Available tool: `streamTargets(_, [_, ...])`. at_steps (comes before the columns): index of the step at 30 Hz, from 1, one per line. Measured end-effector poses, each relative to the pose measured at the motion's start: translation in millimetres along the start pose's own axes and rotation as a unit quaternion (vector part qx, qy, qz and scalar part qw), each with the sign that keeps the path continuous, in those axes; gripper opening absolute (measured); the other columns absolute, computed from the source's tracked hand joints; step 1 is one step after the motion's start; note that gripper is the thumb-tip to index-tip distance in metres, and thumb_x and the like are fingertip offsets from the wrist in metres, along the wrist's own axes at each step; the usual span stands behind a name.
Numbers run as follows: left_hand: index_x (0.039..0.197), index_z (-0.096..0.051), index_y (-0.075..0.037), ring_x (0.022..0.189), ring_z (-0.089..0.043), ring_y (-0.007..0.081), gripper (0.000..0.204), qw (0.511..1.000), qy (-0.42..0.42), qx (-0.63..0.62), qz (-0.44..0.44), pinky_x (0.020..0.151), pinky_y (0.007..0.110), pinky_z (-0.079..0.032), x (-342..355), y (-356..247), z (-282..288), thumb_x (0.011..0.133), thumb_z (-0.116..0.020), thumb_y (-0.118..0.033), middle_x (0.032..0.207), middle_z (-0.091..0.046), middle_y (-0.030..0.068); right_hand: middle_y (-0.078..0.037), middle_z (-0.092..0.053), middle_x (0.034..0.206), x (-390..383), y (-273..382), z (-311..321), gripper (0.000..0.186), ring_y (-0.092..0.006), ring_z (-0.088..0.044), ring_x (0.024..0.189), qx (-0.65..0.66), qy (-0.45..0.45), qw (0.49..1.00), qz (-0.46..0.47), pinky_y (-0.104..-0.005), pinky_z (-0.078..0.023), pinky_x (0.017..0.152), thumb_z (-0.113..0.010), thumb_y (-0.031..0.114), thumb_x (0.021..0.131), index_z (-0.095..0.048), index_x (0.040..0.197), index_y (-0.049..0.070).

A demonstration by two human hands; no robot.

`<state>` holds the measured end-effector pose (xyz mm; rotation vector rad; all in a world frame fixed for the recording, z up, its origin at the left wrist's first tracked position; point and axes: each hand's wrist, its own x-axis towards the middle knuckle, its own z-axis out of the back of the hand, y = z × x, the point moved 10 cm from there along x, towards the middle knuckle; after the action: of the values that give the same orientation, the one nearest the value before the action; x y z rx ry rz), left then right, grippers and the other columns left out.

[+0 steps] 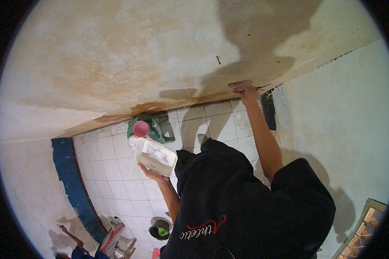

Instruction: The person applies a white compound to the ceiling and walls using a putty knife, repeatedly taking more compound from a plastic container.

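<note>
My right hand [248,92] is closed on a flat pinkish-brown spreader [240,84], held against the stained lower part of the wall [116,60] near the corner. My left hand [153,173] holds a white rectangular plastic tub [160,159] from below and the side, with pale paste or liquid in it. Just beyond the tub, a pink dipper [141,128] rests on a green plastic stool [164,137], with a crumpled white bag [132,142] beside it.
White floor tiles [103,168] meet a wall with a blue painted band [69,181] at left. A black bucket with a green item [159,230] stands lower down. Another person's arm [73,237] shows at lower left near wrapped items [112,239]. A barred window [367,228] is at lower right.
</note>
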<state>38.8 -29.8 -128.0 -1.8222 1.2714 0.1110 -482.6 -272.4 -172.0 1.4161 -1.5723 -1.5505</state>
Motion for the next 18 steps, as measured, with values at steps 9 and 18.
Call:
streamTargets(9, [0.142,-0.034,-0.010,0.125,-0.044,0.0337,0.065,1.000,-0.010,-0.005,0.010,0.102,0.048,-0.041,-5.1,-4.7,-4.8,0.096,-0.035,-0.055,0.141,-0.041,0.0130,-0.017,-0.061,0.106,-27.6,105.1,-43.9,0.026,-0.0312,-0.065,0.091,-0.333,0.064,0.914,0.222,-0.0458,-0.056,0.079,-0.051,-0.001,0.087,-0.053,0.112,-0.005])
streamTargets(18, [0.141,-0.035,-0.010,0.127,-0.043,0.0343,0.065,0.999,0.013,0.040,0.026,0.104,0.049,-0.038,5.1,0.4,-4.6,0.095,-0.036,-0.056,0.141,-0.040,0.0129,-0.014,-0.062,0.096,-73.9,5.3,17.4,0.014,-0.0270,-0.064,0.090,0.225,-0.211,0.951,0.003,-0.0446,-0.057,0.074,-0.049,0.006,0.090,-0.056,0.099,-0.002])
